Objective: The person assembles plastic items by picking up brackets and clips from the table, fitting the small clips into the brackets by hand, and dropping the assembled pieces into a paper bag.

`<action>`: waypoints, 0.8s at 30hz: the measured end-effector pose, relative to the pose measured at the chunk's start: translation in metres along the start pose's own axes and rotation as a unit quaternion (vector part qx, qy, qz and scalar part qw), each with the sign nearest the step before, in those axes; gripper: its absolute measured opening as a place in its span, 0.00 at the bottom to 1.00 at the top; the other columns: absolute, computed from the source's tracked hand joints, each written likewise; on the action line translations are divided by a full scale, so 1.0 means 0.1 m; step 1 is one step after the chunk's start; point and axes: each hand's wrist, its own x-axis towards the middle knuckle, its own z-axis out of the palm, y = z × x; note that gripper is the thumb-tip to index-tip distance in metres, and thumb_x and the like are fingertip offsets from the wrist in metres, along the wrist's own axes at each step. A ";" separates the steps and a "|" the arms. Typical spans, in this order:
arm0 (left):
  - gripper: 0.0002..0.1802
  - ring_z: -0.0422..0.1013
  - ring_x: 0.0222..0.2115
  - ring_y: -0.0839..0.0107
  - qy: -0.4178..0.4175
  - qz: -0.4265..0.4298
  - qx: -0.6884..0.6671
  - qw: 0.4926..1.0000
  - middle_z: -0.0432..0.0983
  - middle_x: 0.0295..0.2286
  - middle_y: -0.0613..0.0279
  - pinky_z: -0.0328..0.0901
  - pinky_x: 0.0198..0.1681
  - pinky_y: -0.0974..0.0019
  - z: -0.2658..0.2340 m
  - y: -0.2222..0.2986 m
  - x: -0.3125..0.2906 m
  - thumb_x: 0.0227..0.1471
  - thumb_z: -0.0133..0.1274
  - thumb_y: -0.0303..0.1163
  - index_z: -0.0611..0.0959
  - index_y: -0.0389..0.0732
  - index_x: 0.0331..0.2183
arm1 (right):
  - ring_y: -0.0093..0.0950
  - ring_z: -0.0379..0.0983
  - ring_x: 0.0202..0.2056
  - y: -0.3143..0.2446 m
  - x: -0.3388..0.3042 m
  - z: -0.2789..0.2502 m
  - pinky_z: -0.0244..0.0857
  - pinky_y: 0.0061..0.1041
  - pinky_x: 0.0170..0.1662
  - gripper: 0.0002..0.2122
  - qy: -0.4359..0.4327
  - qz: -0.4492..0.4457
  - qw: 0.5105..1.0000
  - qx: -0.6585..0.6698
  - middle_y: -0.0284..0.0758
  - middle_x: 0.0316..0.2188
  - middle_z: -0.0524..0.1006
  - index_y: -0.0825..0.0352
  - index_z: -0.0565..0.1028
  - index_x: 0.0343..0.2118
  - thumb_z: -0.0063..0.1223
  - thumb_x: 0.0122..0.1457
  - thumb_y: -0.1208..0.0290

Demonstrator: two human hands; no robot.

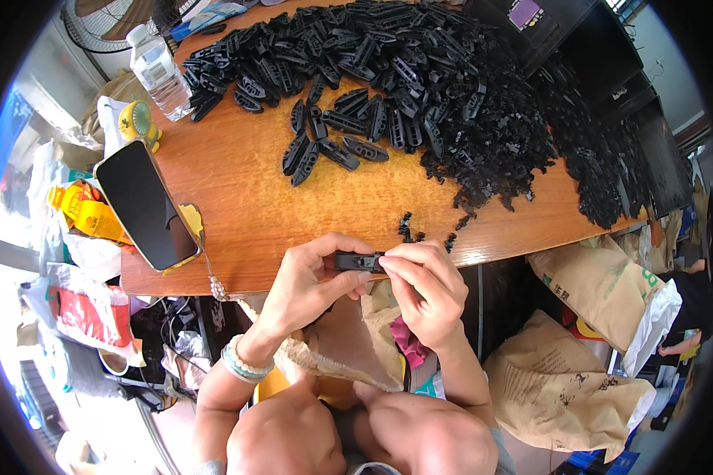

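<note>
Over the table's front edge, my left hand (305, 285) grips a small, long black plastic part (355, 262) between thumb and fingers. At the part's right end, the thumb and fingers of my right hand (432, 293) are pinched together against it. Whether a smaller piece sits in that pinch is hidden by the fingertips. Beyond my hands, several small black plastic pieces (406, 228) lie near the table edge. Farther back are loose black boat-shaped plastic parts (343, 153), some resting against each other.
A large heap of black parts (293, 59) covers the far side of the wooden table (238, 182), with smaller black pieces (499, 134) heaped at right. A phone (146, 206), a water bottle (160, 75) and a small yellow fan (139, 123) stand left. Brown paper sacks (566, 388) stand lower right.
</note>
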 end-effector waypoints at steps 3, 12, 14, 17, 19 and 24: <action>0.14 0.73 0.29 0.77 -0.007 -0.001 -0.026 1.000 0.77 0.28 0.60 0.70 0.33 0.75 -0.03 -0.02 -0.01 0.49 0.55 0.21 0.74 0.30 0.41 | 0.33 0.72 0.29 -0.04 0.00 0.01 0.66 0.26 0.30 0.12 0.000 -0.013 0.999 -0.036 0.39 0.30 0.74 0.72 0.75 0.33 0.54 0.43 0.90; 0.17 0.71 0.40 0.71 0.020 0.012 -0.092 0.996 0.74 0.37 0.52 0.67 0.43 0.72 0.12 -0.17 -0.03 0.50 0.53 0.18 0.69 0.31 0.43 | 0.28 0.74 0.30 -0.10 -0.07 0.11 0.67 0.21 0.32 0.08 0.095 0.211 0.967 0.103 0.39 0.31 0.75 0.72 0.76 0.33 0.54 0.49 0.88; 0.18 0.73 0.38 0.69 0.008 -0.010 -0.094 0.996 0.74 0.36 0.49 0.69 0.42 0.71 0.13 -0.05 -0.06 0.49 0.51 0.16 0.67 0.31 0.44 | 0.26 0.74 0.30 -0.13 -0.08 0.13 0.68 0.20 0.32 0.07 0.087 0.230 0.956 0.161 0.38 0.31 0.75 0.72 0.77 0.33 0.54 0.50 0.87; 0.19 0.76 0.34 0.68 0.001 -0.010 -0.016 1.000 0.75 0.34 0.49 0.71 0.38 0.72 0.11 -0.08 -0.05 0.49 0.52 0.16 0.67 0.30 0.44 | 0.26 0.74 0.30 -0.07 -0.12 0.09 0.68 0.20 0.32 0.07 0.042 0.192 0.972 0.126 0.38 0.31 0.75 0.72 0.77 0.32 0.55 0.49 0.87; 0.18 0.76 0.33 0.69 0.016 -0.016 -0.017 1.000 0.76 0.32 0.50 0.71 0.36 0.73 0.10 -0.10 -0.05 0.49 0.52 0.16 0.68 0.30 0.43 | 0.29 0.73 0.31 -0.11 -0.09 0.05 0.67 0.24 0.33 0.09 0.033 0.209 0.971 0.115 0.38 0.31 0.75 0.72 0.76 0.32 0.55 0.47 0.88; 0.16 0.77 0.31 0.70 0.039 -0.015 -0.049 0.998 0.76 0.29 0.53 0.71 0.34 0.75 0.09 -0.08 -0.04 0.49 0.53 0.18 0.69 0.30 0.41 | 0.36 0.71 0.34 -0.04 -0.13 0.04 0.64 0.30 0.36 0.12 -0.010 0.030 0.998 -0.047 0.36 0.31 0.73 0.69 0.76 0.32 0.56 0.41 0.88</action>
